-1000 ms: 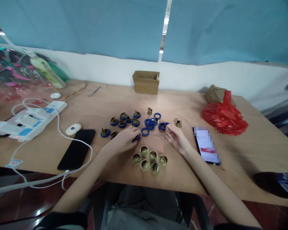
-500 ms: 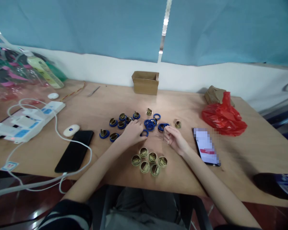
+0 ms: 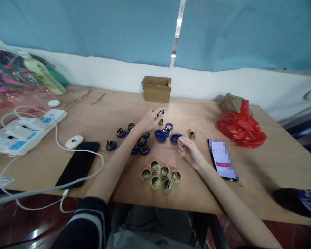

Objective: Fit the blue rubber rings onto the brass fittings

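Observation:
My left hand (image 3: 149,121) pinches a blue ring (image 3: 160,113) above a gold round piece with a pin-like bar (image 3: 161,122). My right hand (image 3: 188,150) rests on the table with fingers curled, close beside some blue rings (image 3: 174,138); whatever is inside its fingers is hidden. Between the hands lies a loose heap of blue rings (image 3: 161,136), and a single blue ring (image 3: 169,126) lies behind it. Several gold pieces seated in blue rings (image 3: 144,150) lie around my left forearm. Closer to me is a cluster of bare gold pieces (image 3: 164,171). Another gold piece (image 3: 191,134) sits beyond my right hand.
A small open cardboard box (image 3: 157,92) stands at the back. On the right are a red plastic bag (image 3: 242,126) and a lit phone (image 3: 223,159). At left lie a black phone (image 3: 79,166), white cables and a power strip (image 3: 23,133), with bottles (image 3: 43,74) behind.
My left hand has moved away from me from the table by the ring heap, carrying a blue ring up to the rear gold piece. My right hand stays nearly still.

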Tool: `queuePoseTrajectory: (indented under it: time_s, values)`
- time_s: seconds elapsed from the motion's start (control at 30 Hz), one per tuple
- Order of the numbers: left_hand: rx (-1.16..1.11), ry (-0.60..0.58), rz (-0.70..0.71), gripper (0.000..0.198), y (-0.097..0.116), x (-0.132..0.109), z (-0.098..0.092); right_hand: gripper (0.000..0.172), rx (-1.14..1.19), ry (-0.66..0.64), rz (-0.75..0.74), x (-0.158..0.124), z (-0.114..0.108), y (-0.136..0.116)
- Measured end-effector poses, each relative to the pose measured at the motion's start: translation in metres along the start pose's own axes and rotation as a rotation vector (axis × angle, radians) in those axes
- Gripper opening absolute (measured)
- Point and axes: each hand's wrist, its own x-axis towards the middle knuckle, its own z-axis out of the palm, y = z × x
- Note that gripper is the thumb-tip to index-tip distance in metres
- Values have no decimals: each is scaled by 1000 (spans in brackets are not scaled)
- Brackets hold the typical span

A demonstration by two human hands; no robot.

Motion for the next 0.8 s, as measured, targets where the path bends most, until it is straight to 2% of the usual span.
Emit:
queuePoseTrajectory:
  time_s: [0.17, 0.27, 0.4, 0.73, 0.8]
  values:
    - [-170, 69, -24, 31, -14, 13, 18, 38, 5, -5, -1, 0, 0, 1]
    - [-69, 89, -111, 30, -15, 15, 24, 38, 21, -12, 0, 0, 0, 4]
    - [184, -9, -133, 28, -11, 13, 26, 38, 21, -18, 1, 0, 0, 5]
    - [370, -137, -200, 46, 7, 4, 16, 37, -4, -11, 1, 0, 1, 3]
    - [397, -156, -201, 44, 8, 6, 16, 36, -3, -7, 6, 0, 1, 3]
